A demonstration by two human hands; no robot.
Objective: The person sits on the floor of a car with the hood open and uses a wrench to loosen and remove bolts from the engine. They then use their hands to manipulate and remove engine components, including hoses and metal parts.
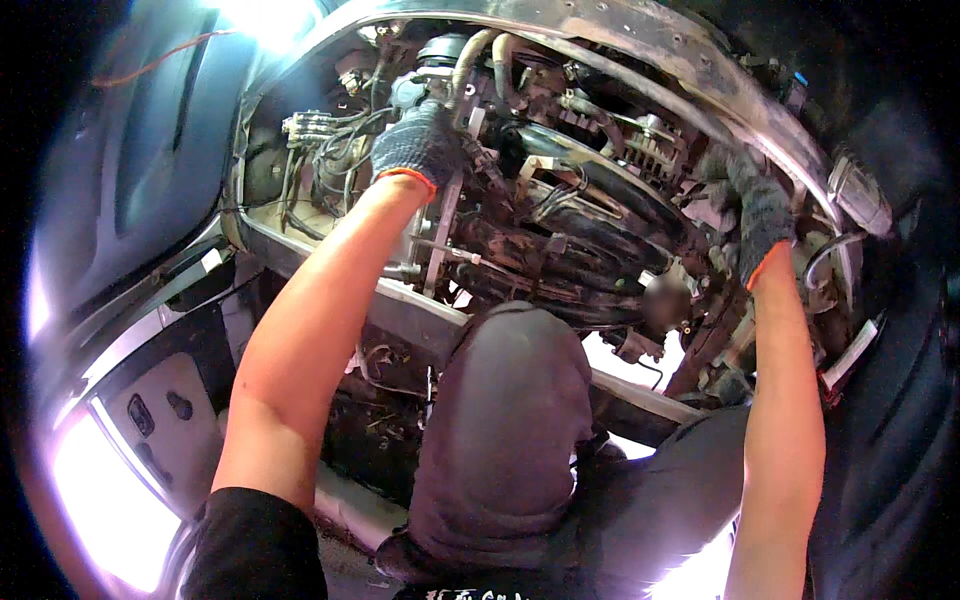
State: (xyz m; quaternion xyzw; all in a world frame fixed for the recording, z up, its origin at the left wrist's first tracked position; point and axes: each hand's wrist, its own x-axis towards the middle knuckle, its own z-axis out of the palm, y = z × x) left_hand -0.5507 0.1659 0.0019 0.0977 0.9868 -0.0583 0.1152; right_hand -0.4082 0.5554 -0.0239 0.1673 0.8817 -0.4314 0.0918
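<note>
Head view: looking down into a grimy engine bay (415,322), packed with pipes and wires, with a curved metal rail (640,35) running along its far edge.
Legs: dark trousers, one bent knee (510,400) poking up mid-frame right at the near ledge, other leg (660,490) angled off to the right.
Left arm: long reach, upper arm in a black sleeve (255,545), bare forearm (310,290) slanting up and to the right, elbow only slightly bent.
Right arm: bare forearm (785,350) coming up nearly vertical on the far right, so the arms are spread well apart with the knee between.
Black tube: fat curved thing (600,185) in the bay, between the two hands.
Left hand: dark knit glove (413,145), back of it facing up, fingers pointing away at the grey cap. Can't tell if it's gripping or just resting there.
Right hand: matching glove (762,205), tilted up and left, fingers lost in the shadows under the rail. Grip? Honestly can't tell.
Hoses: tan pair, the nearer one (468,65) just right of the cap.
Grey cap: round part (408,92) just beyond the left hand, upper left of centre.
Cuffs: orange edging on both gloves, left one (412,175) and right one (766,265).
</note>
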